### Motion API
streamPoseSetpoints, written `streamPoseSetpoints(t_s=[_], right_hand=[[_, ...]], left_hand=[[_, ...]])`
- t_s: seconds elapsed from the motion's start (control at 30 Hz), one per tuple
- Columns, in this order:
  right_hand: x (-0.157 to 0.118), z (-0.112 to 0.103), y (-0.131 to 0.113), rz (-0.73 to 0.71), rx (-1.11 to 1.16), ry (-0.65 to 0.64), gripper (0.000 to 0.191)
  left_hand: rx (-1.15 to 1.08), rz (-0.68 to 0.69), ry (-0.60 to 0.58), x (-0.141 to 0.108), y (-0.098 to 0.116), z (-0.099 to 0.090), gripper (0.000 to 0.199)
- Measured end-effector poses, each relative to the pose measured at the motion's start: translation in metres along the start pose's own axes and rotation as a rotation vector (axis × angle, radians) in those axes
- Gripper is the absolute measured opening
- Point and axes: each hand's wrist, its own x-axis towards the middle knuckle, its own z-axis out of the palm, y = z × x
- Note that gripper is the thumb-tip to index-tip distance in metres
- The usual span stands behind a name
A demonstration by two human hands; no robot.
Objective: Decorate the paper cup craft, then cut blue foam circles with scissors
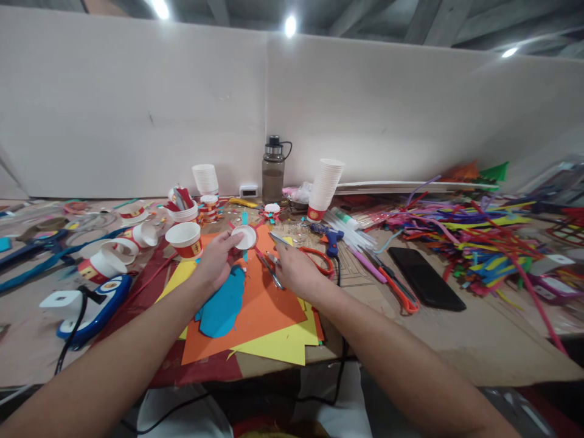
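Note:
My left hand (218,258) pinches the edge of a small white round paper cup base (244,237) with red and blue strips sticking out around it. To its right, my right hand (296,264) has its fingers closed around a slim silver tool (279,239), whose kind I cannot make out. Another pointed metal piece (272,272) shows just below those fingers. Orange looped handles (322,260) lie behind the right hand. Under both hands are orange paper (269,310), yellow paper (283,347) and a blue paper cutout (223,307).
Paper cups (183,239) stand at left, and a cup stack (325,188) stands behind. A bottle (272,173) is against the white partition. At right lie a blue glue gun (334,241), a utility knife (396,286), a black phone (424,277) and many pipe cleaners (483,231).

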Motion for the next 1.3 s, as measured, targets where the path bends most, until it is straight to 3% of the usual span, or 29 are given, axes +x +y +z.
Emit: streamPoseSetpoints(t_s=[0.2,0.43,0.6,0.67,0.83,0.97,1.17,1.3], right_hand=[[0.004,-0.011,0.018,0.068,0.302,0.128,0.047],[0.015,-0.012,0.029,0.075,0.862,0.227,0.021],[0.019,-0.014,0.025,0.054,1.489,0.156,0.022],[0.018,-0.014,0.024,-0.02,1.608,0.127,0.027],[0.016,-0.009,0.02,-0.134,1.51,0.227,0.038],[0.019,0.0,0.014,-0.074,1.392,0.345,0.041],[0.022,0.011,0.004,0.012,1.296,0.322,0.044],[0.022,0.014,0.004,0.018,1.295,0.31,0.043]], left_hand=[[-0.069,0.056,0.063,0.003,0.003,-0.002,0.024],[-0.079,0.021,0.092,0.003,0.005,0.001,0.027],[-0.148,-0.038,0.134,0.004,0.005,0.002,0.027],[-0.151,-0.061,0.126,0.005,0.004,0.002,0.026],[-0.081,-0.047,0.084,0.004,0.001,0.002,0.026],[0.021,0.012,0.022,-0.002,0.0,0.006,0.03],[0.141,0.158,-0.089,-0.008,-0.006,0.013,0.033],[0.139,0.144,-0.149,-0.013,-0.007,0.017,0.031]])
